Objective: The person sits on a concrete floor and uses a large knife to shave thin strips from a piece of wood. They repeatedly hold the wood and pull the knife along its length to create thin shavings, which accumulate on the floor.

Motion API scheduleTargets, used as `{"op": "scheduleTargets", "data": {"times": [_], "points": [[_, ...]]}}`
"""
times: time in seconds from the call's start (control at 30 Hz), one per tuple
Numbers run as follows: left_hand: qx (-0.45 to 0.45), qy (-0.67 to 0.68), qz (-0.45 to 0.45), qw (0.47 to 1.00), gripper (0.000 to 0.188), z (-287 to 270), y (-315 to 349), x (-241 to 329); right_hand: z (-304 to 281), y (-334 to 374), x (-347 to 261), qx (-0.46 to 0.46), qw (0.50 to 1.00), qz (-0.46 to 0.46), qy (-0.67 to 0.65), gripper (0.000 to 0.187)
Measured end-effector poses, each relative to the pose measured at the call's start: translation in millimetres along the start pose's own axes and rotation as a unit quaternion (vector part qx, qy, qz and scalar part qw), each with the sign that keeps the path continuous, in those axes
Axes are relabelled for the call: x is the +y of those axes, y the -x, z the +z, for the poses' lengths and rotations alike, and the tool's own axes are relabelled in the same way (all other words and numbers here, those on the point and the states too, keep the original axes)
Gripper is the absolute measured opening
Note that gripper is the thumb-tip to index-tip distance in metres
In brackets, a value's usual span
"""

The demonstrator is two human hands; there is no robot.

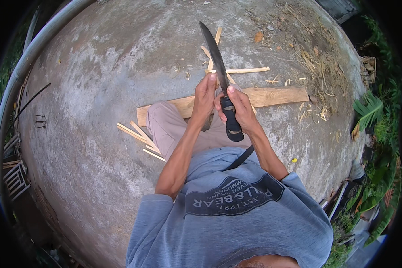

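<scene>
My right hand [243, 108] is wrapped round the dark wrapped handle of a machete [216, 56], with the thumb up by the base of the blade. Its long, slightly curved blade points up and away from me. Close by on the left side of the blade is my left hand [203, 99], its fingers drawn together and thumb up. What it grips, if anything, is hidden. Just beyond my hands are pale wood strips [250, 70], some partly behind the blade. A thick wooden plank [279, 96] lies crosswise under my legs.
More pale strips [138, 136] lie on the concrete ground [98, 89] left of my knee. Shavings [321, 111] and dry grass [317, 62] are scattered to the right. A curved metal pipe [13, 85] runs along the left, and green plants [379, 129] line the right edge.
</scene>
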State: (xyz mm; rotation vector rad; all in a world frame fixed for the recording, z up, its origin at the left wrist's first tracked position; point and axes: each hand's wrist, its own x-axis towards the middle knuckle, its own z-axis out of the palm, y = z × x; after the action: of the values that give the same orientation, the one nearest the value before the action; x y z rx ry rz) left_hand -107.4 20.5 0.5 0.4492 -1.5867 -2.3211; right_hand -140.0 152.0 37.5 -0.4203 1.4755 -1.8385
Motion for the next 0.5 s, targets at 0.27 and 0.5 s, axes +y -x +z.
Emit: {"op": "scheduleTargets", "data": {"times": [0.27, 0.5], "points": [[-0.033, -0.091, 0.06, 0.994, 0.044, -9, -10, -19, -2, 4, -8, 0.03, 0.999, 0.024, -0.024, 0.05], [-0.009, -0.09, 0.041, 0.995, 0.048, 6, -10, -14, -4, 5, -16, 0.06, 0.995, 0.052, -0.056, 0.051]]}}
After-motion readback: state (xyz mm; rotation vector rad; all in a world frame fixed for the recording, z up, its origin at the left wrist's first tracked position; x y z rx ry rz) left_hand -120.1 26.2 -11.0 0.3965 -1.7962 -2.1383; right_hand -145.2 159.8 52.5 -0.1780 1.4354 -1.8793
